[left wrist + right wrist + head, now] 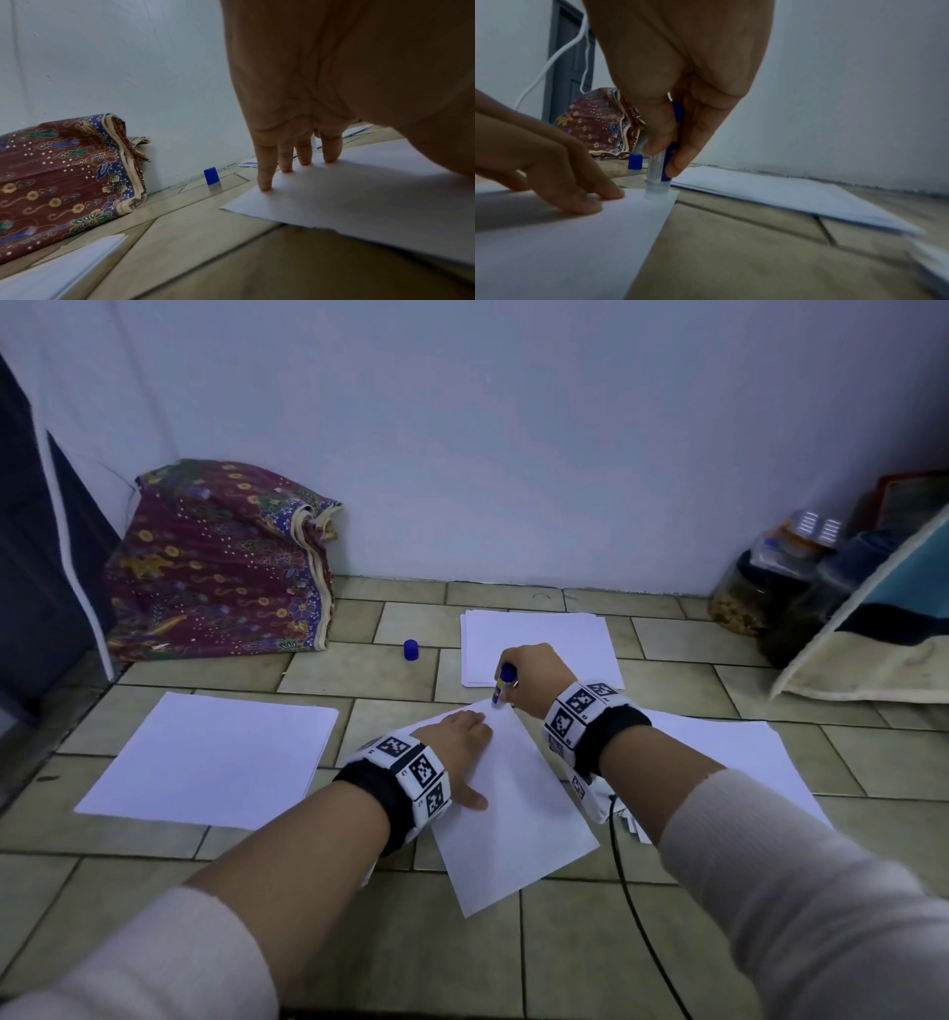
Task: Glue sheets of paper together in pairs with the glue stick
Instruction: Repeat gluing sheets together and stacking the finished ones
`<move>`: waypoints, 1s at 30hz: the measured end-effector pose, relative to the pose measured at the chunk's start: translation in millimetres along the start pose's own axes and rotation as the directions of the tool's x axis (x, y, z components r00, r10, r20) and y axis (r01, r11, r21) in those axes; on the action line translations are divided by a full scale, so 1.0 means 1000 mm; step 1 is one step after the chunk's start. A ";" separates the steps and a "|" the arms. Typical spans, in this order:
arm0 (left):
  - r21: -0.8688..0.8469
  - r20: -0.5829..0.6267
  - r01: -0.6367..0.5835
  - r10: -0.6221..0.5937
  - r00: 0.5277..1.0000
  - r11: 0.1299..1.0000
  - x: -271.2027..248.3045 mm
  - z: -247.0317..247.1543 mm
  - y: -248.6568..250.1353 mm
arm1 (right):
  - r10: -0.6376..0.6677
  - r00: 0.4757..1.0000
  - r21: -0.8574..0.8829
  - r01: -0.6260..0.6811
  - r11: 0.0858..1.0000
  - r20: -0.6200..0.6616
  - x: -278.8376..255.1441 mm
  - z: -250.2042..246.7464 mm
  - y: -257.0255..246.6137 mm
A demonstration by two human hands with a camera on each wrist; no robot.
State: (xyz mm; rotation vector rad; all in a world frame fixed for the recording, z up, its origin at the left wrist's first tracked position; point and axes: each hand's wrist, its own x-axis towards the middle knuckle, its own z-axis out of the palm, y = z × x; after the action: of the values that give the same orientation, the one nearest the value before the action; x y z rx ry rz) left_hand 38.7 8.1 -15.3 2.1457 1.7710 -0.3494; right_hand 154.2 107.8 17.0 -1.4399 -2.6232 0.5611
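Observation:
A white sheet lies tilted on the tiled floor in front of me. My left hand presses it flat with straight fingers near its far corner. My right hand grips a blue-and-white glue stick upright, its tip touching the sheet's far corner. The stick's blue cap stands on the floor to the far left of the hands, also seen as the cap in the left wrist view. A paper stack lies beyond the hands.
Another sheet lies at left and more paper at right under my right forearm. A patterned cloth bundle leans on the wall at far left. Jars and a leaning mat stand at right. A black cable trails along the floor.

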 end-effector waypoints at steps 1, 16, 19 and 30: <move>-0.006 -0.003 0.000 0.000 1.000 1.000 0.000 0.000 0.000 | -0.006 1.000 -0.020 0.006 1.000 0.018 0.000 -0.001 0.000; -0.013 0.005 0.014 -0.014 1.000 1.000 -0.004 -0.003 0.003 | -0.094 0.980 -0.151 0.121 0.981 0.176 -0.048 -0.015 0.010; -0.016 0.002 0.013 -0.013 1.000 1.000 -0.004 -0.003 0.003 | -0.096 0.975 -0.159 0.129 0.979 0.202 -0.059 -0.015 0.010; -0.017 0.022 0.052 -0.052 0.998 0.998 -0.005 -0.003 0.006 | -0.111 0.953 -0.157 0.159 0.975 0.281 -0.109 -0.020 0.026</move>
State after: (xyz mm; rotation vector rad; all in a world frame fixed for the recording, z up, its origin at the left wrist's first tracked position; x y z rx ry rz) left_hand 43.4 4.2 -10.4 2.0792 1.8136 -0.3671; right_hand 239.9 35.8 35.8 -1.2926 -3.0298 0.5563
